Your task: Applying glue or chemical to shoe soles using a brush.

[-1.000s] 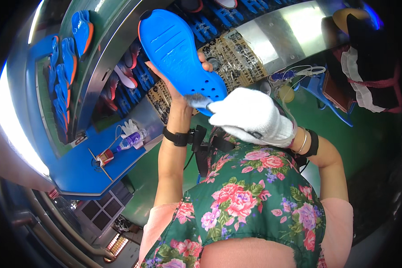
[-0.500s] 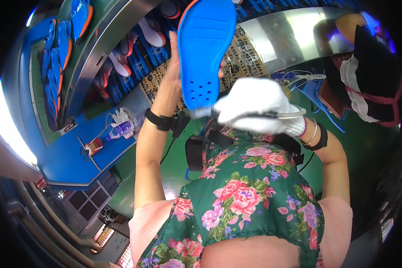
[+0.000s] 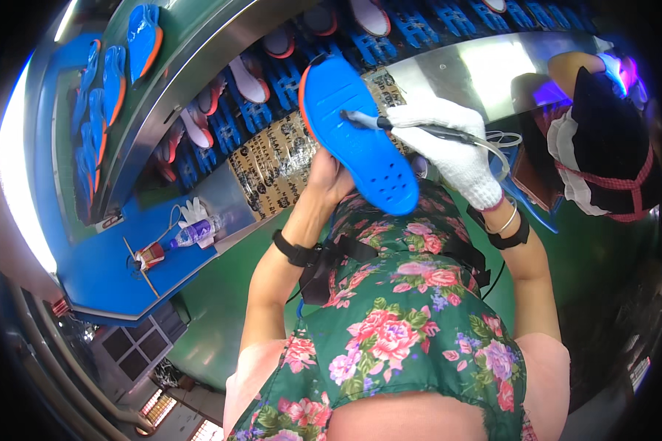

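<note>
My left hand (image 3: 328,175), bare, is closed around the underside of a blue shoe sole (image 3: 360,147) with an orange edge. The sole is tilted, its small-holed heel toward my apron and lower right; most of my fingers are hidden behind it. A white knitted glove covers my right hand (image 3: 449,143), which grips a slim brush (image 3: 366,120) with a dark handle. The brush tip rests at the upper, forefoot part of the sole. A pale tube (image 3: 502,158) curves from the handle's rear end past my wrist.
Beyond my hands runs a line of blue racks (image 3: 254,117) with white-and-red soles (image 3: 248,81). Brown printed tape (image 3: 272,165) covers the near ledge. More blue soles (image 3: 145,42) lie at upper left. A bottle (image 3: 193,232) lies on the left blue table. Another person (image 3: 603,140) works at right.
The sole has come lower and turned, its heel swinging right. My right hand has moved up with the brush, whose tip has gone from the heel end to the forefoot.
</note>
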Action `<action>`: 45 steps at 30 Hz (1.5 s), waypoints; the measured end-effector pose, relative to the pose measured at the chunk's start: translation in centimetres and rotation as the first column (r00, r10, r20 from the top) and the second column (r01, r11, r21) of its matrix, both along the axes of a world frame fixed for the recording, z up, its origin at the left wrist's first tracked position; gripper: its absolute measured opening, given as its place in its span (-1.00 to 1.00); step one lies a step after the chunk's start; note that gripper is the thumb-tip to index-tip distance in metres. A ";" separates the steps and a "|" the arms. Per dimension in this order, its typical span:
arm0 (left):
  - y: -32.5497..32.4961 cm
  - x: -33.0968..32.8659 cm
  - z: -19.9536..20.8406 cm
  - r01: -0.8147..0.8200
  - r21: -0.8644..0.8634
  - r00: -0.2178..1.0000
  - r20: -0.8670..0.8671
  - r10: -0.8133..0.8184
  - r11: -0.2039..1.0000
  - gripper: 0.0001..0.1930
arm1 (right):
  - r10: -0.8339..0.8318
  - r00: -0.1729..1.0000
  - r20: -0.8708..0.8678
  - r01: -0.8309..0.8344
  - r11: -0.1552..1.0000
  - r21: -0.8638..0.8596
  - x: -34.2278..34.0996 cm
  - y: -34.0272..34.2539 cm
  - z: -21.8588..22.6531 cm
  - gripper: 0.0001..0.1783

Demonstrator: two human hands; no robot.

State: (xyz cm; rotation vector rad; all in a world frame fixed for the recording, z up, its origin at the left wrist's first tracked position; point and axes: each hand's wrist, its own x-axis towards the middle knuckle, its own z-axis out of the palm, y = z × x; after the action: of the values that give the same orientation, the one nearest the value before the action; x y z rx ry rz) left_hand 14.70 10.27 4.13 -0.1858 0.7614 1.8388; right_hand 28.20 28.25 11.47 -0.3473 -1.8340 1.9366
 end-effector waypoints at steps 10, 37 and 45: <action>-2.6 1.1 -0.2 0.084 0.034 0.969 0.230 -0.089 0.996 -0.38 | 0.048 0.996 -0.071 -0.024 0.951 0.308 1.6 -0.4 -1.2 -0.83; 1.1 4.3 1.1 0.104 0.387 0.959 0.206 -0.196 0.916 -0.10 | -0.081 0.912 -0.403 0.384 0.514 0.767 -1.9 1.7 3.3 -0.62; 1.9 3.9 2.3 -0.187 0.512 0.860 0.498 -0.112 0.838 -0.05 | -0.040 0.956 -0.290 0.207 0.790 0.577 -1.5 0.6 3.4 -0.72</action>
State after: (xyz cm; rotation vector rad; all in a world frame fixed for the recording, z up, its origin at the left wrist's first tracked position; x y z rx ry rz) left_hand 18.55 12.15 6.46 -0.3009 -0.1591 1.8495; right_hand 26.75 28.88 14.89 0.0057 -2.0570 1.1434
